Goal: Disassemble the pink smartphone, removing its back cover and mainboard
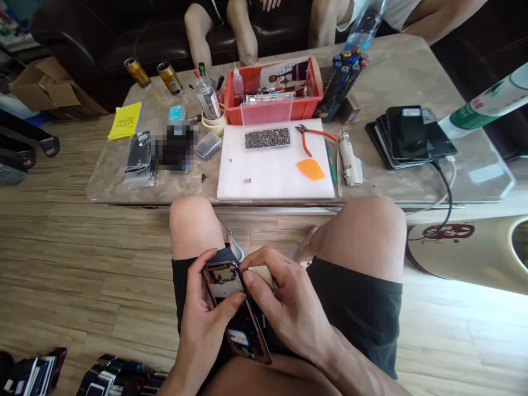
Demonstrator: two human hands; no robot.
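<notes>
Far left, on the table point(412, 66): yellow note pad point(125, 121), handwritten. Near centre, over the lap: left hand point(202, 324), wrapped about a smartphone point(247, 322), fingers along its left edge, thumb across its face; the phone slants, top end away. Just right: pale pad point(264, 273), pinched between thumb and fingers of the right hand point(284, 302), by the phone's upper right edge. Farther right, on the white mat point(272, 165): orange-handled pliers point(307, 137). Handling, as judged: left grip firm yet light across the face; pad worked along the rim in short, even strokes, clear of exposed parts. Obscured: the pad's material and its contact with the rim; phone's underside; pixelated patch point(175, 148), far left; bottle at far right, cut off.
</notes>
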